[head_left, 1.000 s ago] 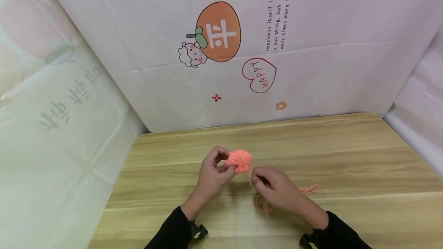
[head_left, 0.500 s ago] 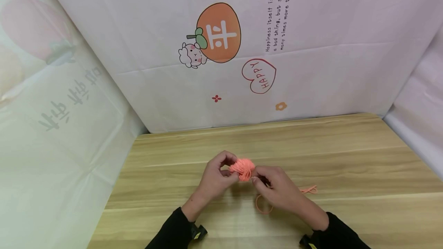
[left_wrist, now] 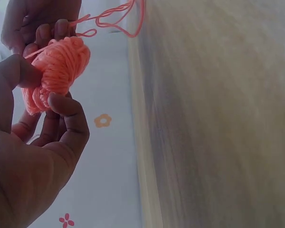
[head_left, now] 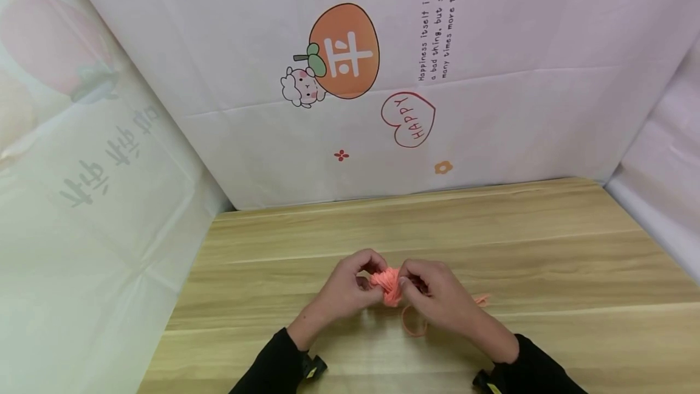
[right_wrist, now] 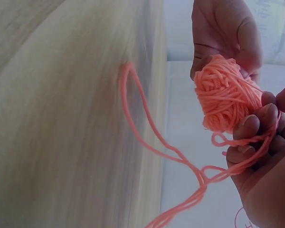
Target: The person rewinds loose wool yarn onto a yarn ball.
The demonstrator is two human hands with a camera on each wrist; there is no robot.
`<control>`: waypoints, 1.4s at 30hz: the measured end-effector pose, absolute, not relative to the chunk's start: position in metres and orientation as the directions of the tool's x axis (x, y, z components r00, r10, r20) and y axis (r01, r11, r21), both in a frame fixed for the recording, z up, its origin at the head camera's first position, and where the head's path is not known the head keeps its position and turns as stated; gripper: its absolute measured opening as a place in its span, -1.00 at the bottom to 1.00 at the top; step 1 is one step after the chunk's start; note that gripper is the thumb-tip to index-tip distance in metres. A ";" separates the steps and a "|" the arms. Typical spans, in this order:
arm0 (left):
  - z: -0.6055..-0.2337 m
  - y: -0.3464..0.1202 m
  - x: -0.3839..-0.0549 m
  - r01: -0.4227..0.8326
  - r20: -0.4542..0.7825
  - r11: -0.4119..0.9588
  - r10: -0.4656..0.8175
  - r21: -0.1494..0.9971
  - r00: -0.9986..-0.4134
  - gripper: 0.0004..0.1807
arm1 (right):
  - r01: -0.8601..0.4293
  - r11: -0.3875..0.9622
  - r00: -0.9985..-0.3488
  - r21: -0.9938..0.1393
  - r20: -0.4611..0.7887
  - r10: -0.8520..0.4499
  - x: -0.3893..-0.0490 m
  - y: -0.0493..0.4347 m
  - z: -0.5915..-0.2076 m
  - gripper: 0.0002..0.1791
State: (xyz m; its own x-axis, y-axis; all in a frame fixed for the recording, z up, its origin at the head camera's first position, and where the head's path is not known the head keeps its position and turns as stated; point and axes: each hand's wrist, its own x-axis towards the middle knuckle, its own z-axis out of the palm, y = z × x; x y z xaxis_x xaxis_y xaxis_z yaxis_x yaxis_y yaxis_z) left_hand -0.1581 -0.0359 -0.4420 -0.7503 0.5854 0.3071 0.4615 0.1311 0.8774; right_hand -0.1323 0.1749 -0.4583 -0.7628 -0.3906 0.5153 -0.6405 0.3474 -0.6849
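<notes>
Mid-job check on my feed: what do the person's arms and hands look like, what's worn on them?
The left hand and right hand are bare, without gloves. The left sleeve and right sleeve are plain black. Beside each cuff sits a small black device, left and right, with a yellow patch.

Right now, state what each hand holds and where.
Left hand: wound coral yarn ball, by its left side. Right hand: loose coral strands, near the ball.

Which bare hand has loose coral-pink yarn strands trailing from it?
The bare right hand: loose coral-pink yarn strands trail from its curled fingers, while the left hand grips the wound coral-pink yarn ball.
</notes>
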 end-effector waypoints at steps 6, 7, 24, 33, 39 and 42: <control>-0.451 -0.036 -0.162 0.486 0.295 0.150 0.632 0.861 -0.717 -0.67 | -0.629 0.355 -0.774 -0.691 0.515 -0.368 -0.133 0.175 -0.459 -0.72; -0.454 -0.036 -0.164 0.492 0.293 0.150 0.643 0.858 -0.707 -0.67 | -0.622 0.357 -0.779 -0.697 0.509 -0.365 -0.133 0.175 -0.459 -0.72; -0.441 -0.037 -0.155 0.456 0.276 0.029 0.761 0.889 -0.587 -0.66 | -0.565 0.402 -0.822 -0.721 0.450 -0.348 -0.134 0.177 -0.462 -0.70; -0.438 -0.038 -0.155 0.415 0.321 -0.084 0.775 0.906 -0.544 -0.73 | -0.550 0.391 -0.832 -0.738 0.440 -0.339 -0.134 0.178 -0.463 -0.73; -0.441 -0.039 -0.156 0.368 0.357 -0.171 0.771 0.914 -0.527 -0.76 | -0.537 0.391 -0.839 -0.748 0.425 -0.340 -0.135 0.179 -0.463 -0.74; -0.448 -0.039 -0.160 0.328 0.380 -0.230 0.759 0.916 -0.528 -0.77 | -0.536 0.384 -0.839 -0.752 0.423 -0.342 -0.136 0.179 -0.464 -0.74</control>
